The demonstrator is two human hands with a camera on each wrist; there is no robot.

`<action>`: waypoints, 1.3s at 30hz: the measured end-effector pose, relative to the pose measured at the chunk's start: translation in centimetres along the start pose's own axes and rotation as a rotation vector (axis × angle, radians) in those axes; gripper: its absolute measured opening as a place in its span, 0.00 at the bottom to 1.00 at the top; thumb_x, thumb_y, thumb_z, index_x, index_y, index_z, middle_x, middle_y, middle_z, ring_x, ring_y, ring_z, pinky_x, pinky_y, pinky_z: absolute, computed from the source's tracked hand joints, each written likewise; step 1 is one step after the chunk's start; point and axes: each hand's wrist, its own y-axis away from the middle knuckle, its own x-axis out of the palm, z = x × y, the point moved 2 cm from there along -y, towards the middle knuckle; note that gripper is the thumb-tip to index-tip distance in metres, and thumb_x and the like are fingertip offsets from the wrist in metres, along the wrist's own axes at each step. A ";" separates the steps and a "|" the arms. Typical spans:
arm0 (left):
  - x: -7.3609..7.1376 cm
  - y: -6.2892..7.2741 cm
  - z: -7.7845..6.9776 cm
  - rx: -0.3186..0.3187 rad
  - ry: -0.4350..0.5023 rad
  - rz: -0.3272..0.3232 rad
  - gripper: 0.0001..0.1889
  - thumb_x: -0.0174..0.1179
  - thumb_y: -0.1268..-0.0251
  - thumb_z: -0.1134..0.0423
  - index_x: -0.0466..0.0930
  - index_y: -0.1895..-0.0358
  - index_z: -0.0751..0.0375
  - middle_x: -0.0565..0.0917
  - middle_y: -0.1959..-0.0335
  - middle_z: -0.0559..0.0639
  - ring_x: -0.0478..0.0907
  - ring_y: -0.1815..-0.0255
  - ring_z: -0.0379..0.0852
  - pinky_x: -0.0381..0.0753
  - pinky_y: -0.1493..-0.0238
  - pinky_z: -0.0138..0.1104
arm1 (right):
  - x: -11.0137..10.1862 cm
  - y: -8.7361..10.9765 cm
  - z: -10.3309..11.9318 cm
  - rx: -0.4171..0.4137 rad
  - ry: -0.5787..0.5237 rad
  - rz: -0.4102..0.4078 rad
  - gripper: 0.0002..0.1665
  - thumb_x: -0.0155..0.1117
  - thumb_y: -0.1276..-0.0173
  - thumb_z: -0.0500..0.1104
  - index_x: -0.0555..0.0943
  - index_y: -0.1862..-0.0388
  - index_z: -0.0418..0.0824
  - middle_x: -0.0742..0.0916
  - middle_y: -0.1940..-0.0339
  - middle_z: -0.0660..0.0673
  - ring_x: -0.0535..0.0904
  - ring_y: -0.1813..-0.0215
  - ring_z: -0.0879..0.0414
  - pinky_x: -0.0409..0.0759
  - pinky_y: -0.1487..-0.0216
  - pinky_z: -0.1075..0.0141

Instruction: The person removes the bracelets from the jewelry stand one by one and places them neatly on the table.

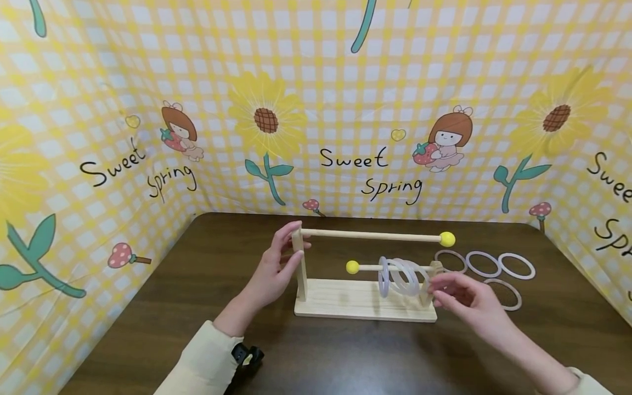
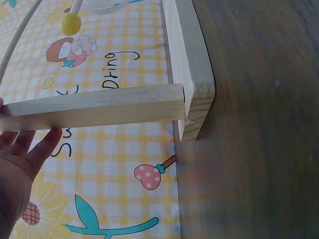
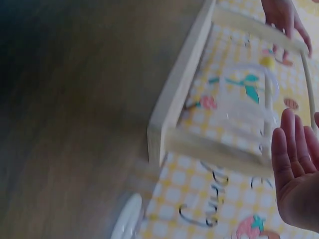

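Observation:
A wooden stand [image 1: 340,299] has a tall post [image 1: 300,274] on the left and a short post [image 1: 425,299] on the right. My left hand [image 1: 269,274] grips the tall post near its top, thumb on the near side; in the left wrist view its fingertips [image 2: 54,135] press the wood. From that post an upper rod [image 1: 370,235] runs right to a yellow ball [image 1: 447,239]. Several pale translucent rings [image 1: 384,280] hang on the lower rod [image 1: 367,267]. My right hand [image 1: 474,302] is beside the short post, its fingers [image 3: 291,142] extended and nothing held.
Several loose pale rings [image 1: 513,254] lie on the dark wooden table [image 1: 163,307], right of the stand. A yellow checked cloth [image 1: 340,109] rises behind the table and along both sides. A black strap [image 1: 247,355] is at the left cuff.

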 end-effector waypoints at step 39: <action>0.0 -0.1 0.1 0.012 0.002 -0.001 0.27 0.50 0.33 0.83 0.54 0.34 0.64 0.76 0.47 0.69 0.78 0.49 0.65 0.79 0.56 0.56 | 7.1 -2.4 -1.7 0.090 -0.104 0.020 0.11 0.65 0.36 0.28 0.75 0.56 0.27 0.84 0.67 0.37 0.83 0.75 0.54 0.81 0.75 0.58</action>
